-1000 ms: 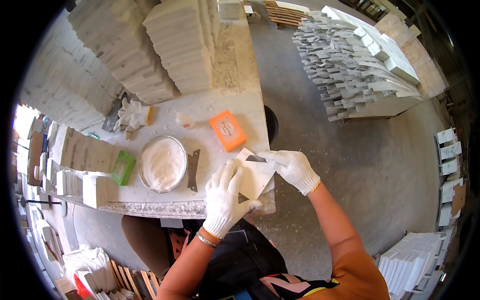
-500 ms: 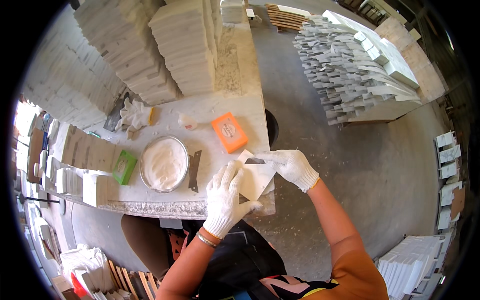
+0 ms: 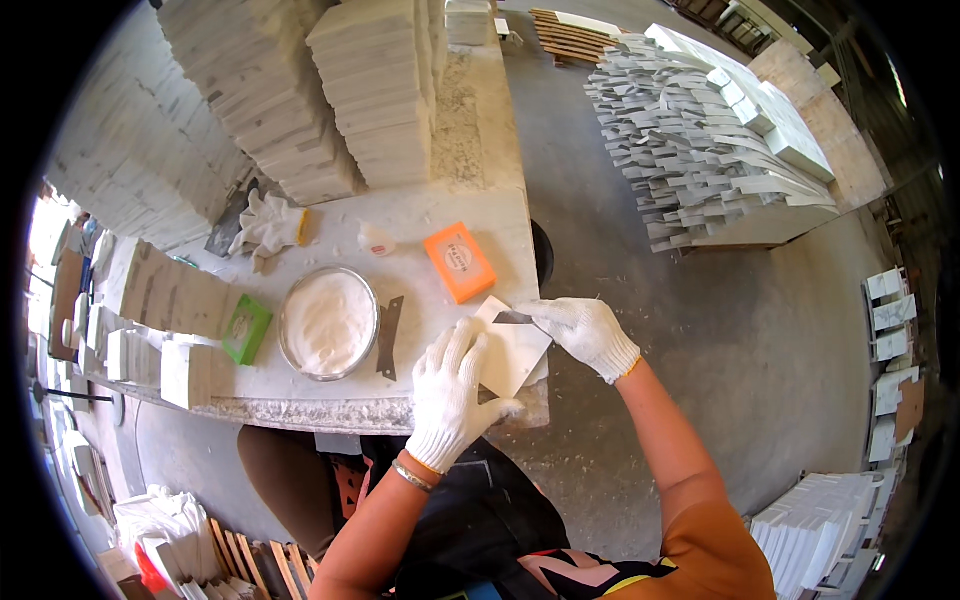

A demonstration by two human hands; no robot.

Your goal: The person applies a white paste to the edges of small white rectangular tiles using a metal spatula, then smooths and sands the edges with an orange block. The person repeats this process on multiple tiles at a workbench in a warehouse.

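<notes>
A pale square stone tile [image 3: 518, 362] sits at the table's right front corner. My left hand [image 3: 450, 385], in a white knit glove, holds it along the left side, with the fingers pointing away from me and the thumb by its near edge. My gloved right hand [image 3: 588, 335] is closed on a small grey scraper blade [image 3: 513, 318], which lies low across the tile's far part. Its grip end is hidden in the fingers. Left of my left hand lies a flat dark metal scraper [image 3: 390, 338], beside a glass bowl [image 3: 285, 350] of white paste.
An orange box [image 3: 460, 263], a small white bottle [image 3: 375, 240], a green box [image 3: 246, 330] and spare gloves [image 3: 265, 228] lie on the table [image 3: 470, 205]. Tall tile stacks [image 3: 375, 110] rise at the back left. Another stack of thin pieces [image 3: 700, 150] stands across the floor.
The scraper blade has shifted slightly over the tile's far part, and its angle looks flatter. My left hand stays on the tile.
</notes>
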